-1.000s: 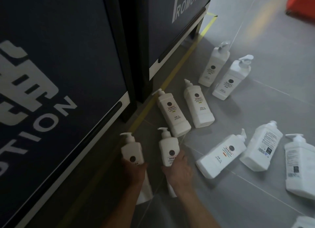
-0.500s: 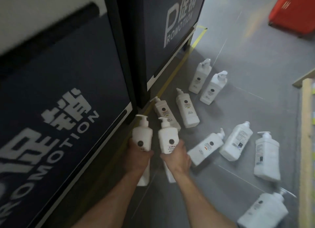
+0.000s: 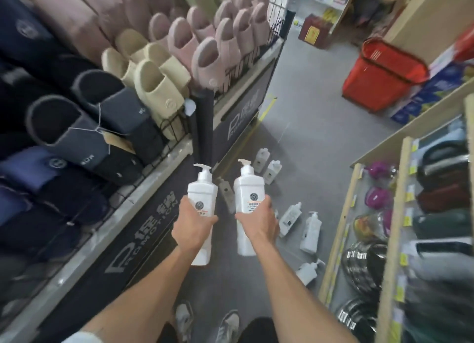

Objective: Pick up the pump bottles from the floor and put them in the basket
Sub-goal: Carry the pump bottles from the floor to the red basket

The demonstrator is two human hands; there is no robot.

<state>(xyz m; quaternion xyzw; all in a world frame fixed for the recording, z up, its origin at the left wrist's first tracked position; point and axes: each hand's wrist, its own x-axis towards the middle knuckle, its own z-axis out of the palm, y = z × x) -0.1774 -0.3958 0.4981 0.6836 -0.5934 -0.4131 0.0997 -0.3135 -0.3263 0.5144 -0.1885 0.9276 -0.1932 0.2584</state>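
Head view shows the left hand [image 3: 193,226] gripping a first pump bottle [image 3: 202,191] and the right hand [image 3: 257,223] gripping a second pump bottle [image 3: 248,186], both held upright above the floor [image 3: 302,137]. Beyond them several loose bottles [image 3: 310,231] lie scattered. Farther up the aisle stands the red basket [image 3: 379,81], so most of the task seems left.

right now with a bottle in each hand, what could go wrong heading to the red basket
1. Loose pump bottles lie on the floor between the shoes and the red basket; stepping on one could cause a trip.
2. The left hand holds the left bottle and the right hand the right bottle, each one-handed around the middle; either might slip.
3. The wooden shelf crowds the aisle; a pump could catch.
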